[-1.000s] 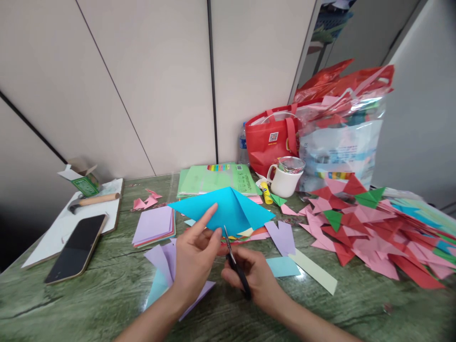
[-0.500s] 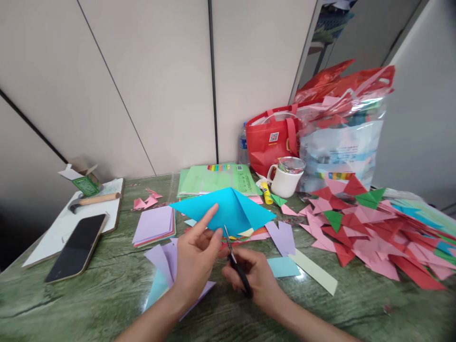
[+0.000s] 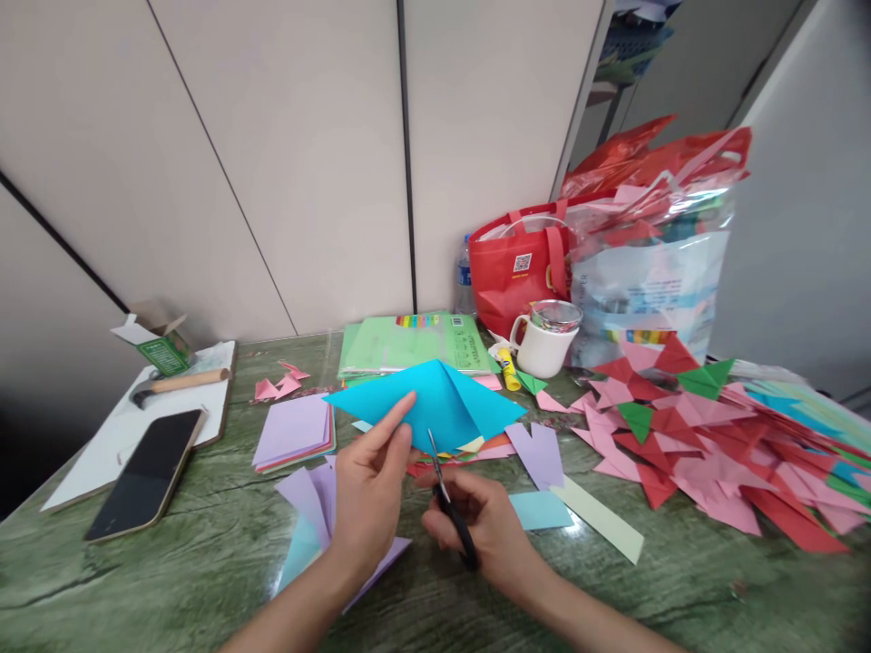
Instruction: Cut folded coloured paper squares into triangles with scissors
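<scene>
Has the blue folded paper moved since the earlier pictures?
No. The blue folded paper sits at the same place against the green paper pack behind it, held by the left hand.

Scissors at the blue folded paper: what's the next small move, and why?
Probably close the scissors to snip into the lower edge of the blue folded paper. The right hand has the blade tips right at that edge, and the left hand pinches the sheet up off the table beside them, so it looks steadied for a cut.
</scene>
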A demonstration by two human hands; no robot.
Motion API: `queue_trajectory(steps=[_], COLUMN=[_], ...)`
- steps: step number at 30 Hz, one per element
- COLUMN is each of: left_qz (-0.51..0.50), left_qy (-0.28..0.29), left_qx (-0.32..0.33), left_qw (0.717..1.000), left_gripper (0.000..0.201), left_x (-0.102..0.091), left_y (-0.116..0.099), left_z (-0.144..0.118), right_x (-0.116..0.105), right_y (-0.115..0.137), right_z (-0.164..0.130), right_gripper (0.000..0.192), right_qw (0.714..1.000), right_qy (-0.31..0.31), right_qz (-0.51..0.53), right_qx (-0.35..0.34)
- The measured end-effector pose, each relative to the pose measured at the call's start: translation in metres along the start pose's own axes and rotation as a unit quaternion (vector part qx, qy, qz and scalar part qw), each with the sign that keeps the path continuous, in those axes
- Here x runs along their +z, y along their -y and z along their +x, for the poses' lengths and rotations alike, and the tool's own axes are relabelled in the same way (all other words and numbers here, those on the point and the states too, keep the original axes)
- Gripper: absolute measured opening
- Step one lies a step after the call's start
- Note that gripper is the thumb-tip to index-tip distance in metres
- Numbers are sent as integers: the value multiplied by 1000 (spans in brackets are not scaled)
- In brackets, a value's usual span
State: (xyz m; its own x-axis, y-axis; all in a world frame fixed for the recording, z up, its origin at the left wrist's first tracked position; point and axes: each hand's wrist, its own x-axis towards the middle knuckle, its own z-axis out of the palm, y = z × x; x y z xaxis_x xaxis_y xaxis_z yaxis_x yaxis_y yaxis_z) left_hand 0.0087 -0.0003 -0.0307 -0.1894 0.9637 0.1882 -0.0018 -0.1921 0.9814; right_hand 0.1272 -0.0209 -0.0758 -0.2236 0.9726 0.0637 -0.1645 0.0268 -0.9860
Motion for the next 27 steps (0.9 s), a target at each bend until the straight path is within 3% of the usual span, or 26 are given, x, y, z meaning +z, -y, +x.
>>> queue_trajectory(steps=[7,27], left_qz=[54,39], left_qy=[44,46], left_qx=[-4,-23], left_qw=[998,998], left_gripper=[38,40], left_x=[2,5], left_y=[0,-8], left_z=[-6,-8], right_x=[-4,-3], right_y=[5,3], right_z=[1,-1], right_gripper=[19,23], right_qw=[1000,1000], right_qy=[22,-9], right_qz=[6,-12], right_qx=[-7,-9])
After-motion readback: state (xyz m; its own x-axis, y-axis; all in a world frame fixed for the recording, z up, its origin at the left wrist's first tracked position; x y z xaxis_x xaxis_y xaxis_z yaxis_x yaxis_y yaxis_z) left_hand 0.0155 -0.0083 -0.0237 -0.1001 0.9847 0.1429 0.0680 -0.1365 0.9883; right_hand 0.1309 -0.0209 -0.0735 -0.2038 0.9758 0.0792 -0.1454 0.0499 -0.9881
